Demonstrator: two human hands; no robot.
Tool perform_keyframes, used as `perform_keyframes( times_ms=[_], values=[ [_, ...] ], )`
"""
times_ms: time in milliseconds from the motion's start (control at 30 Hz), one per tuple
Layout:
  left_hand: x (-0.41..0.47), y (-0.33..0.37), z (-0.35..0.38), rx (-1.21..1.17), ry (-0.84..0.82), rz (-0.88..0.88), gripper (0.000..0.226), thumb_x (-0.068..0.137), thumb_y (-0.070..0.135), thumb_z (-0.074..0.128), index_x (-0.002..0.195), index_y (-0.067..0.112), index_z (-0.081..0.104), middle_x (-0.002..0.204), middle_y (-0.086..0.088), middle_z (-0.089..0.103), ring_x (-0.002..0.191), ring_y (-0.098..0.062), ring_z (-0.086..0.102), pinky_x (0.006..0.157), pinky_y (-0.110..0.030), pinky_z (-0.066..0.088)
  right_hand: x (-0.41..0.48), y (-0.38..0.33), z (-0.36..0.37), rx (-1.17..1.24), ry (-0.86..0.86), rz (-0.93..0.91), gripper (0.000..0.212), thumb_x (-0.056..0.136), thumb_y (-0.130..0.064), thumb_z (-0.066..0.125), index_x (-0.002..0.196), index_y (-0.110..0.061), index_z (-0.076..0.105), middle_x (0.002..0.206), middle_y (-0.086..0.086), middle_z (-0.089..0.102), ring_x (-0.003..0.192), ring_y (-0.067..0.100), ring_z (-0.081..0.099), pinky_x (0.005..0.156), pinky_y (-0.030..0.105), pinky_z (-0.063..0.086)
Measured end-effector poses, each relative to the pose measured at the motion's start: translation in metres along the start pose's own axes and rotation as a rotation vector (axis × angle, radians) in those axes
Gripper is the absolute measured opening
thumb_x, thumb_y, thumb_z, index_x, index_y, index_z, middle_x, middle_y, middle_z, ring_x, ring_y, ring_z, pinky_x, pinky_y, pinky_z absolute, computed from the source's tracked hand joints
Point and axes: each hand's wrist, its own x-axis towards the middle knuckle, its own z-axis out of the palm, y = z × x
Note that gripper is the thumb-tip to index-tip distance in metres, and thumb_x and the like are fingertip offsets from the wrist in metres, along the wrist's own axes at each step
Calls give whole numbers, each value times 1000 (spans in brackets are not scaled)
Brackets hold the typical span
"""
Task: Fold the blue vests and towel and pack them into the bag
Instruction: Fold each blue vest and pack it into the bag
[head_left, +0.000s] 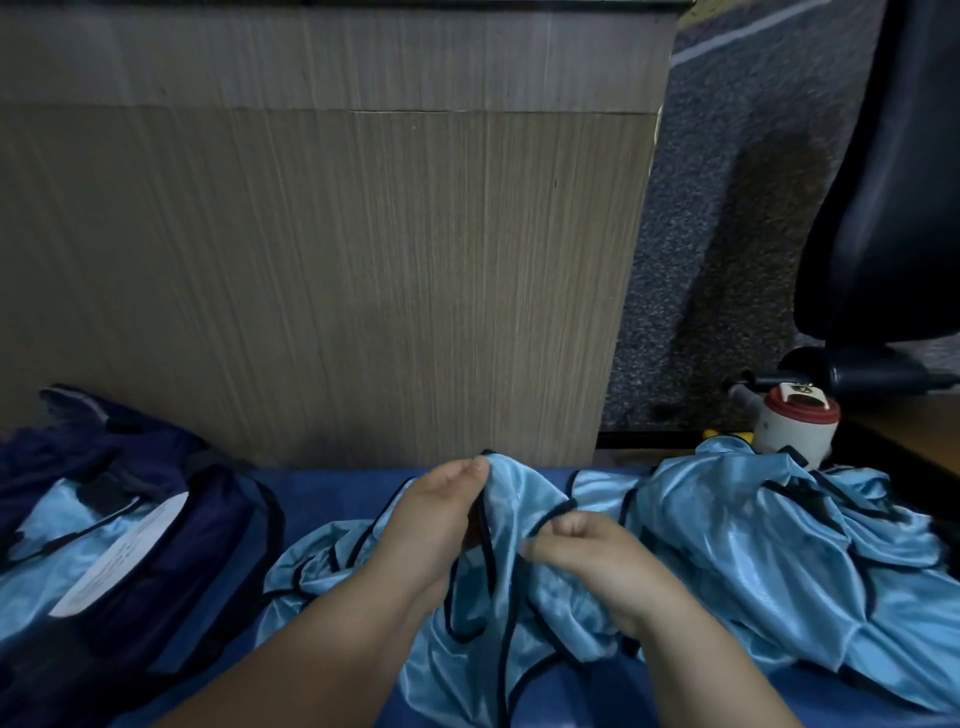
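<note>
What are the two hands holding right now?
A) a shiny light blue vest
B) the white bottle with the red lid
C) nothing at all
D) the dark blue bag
A: the left hand and the right hand both grip the vest at its dark edging, while the bottle stands untouched off to the right.

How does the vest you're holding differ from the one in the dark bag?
The held vest is crumpled and raised, gripped by the left hand and right hand; the bagged vest lies flat, untouched. A white sheet partly covers the bagged vest, not the held vest. Both are shiny light blue with dark trim.
</note>
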Motion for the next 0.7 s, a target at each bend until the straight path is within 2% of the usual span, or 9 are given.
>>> perform_keyframes(
  times_ms=[100,200,267,333,400,467,567,633,700],
  values=[
    [-1,9,2,-40,40,46,22,100,24,52,93,13,69,86,-6,76,84,-20,70,82,-36,55,0,-2,-5,89,18,-23,33,56,-36,83,67,-11,66,79,9,64,76,21,59,76,32,46],
    [-2,14,3,62,53,111,25,100,27,52,87,13,68,79,-5,74,77,-18,68,77,-36,54,0,-3,-9,191,-80,-12,54,74,-61,74,80,-7,76,95,14,74,92,25,70,90,37,52],
    [-3,17,4,130,43,127,29,99,31,53,88,10,69,82,-8,74,76,-18,68,76,-35,54,-2,-6,-1,192,-112,4,64,73,-65,70,90,-4,72,104,14,73,97,28,69,94,41,50],
    [-2,19,5,159,54,112,32,98,35,54,90,6,68,80,-7,70,74,-17,64,73,-32,51,-2,-8,10,181,-55,-21,65,62,-61,84,85,-6,58,98,15,65,88,29,60,86,42,44],
    [1,22,5,160,102,58,35,97,37,54,93,4,67,83,-7,70,79,-19,65,78,-35,52,-1,-11,15,225,13,-60,59,59,-51,90,87,-11,57,96,29,62,84,31,52,79,47,42],
    [3,28,3,84,138,-10,36,96,39,54,94,7,69,91,-10,73,88,-25,69,85,-39,54,-6,-20,16,313,64,-111,39,70,-35,82,83,-3,64,99,35,66,82,35,61,84,50,49],
    [5,43,-1,-8,124,-27,40,96,45,55,97,8,69,91,-10,74,84,-23,70,70,-31,54,-10,-37,15,363,127,-170,29,91,-21,64,94,7,67,100,30,70,90,38,67,94,53,49],
    [3,61,-3,-71,54,7,45,93,46,59,106,3,65,99,-15,73,85,-23,69,70,-32,54,-8,-59,20,325,166,-226,29,95,-23,62,94,6,65,100,32,68,87,37,64,90,54,49],
    [-1,84,-7,-89,-60,67,50,89,37,66,126,5,54,110,-13,70,94,-22,67,79,-37,53,-6,-89,26,261,202,-281,27,94,-28,64,81,-4,65,89,28,65,81,33,59,81,51,48]
  ],
)
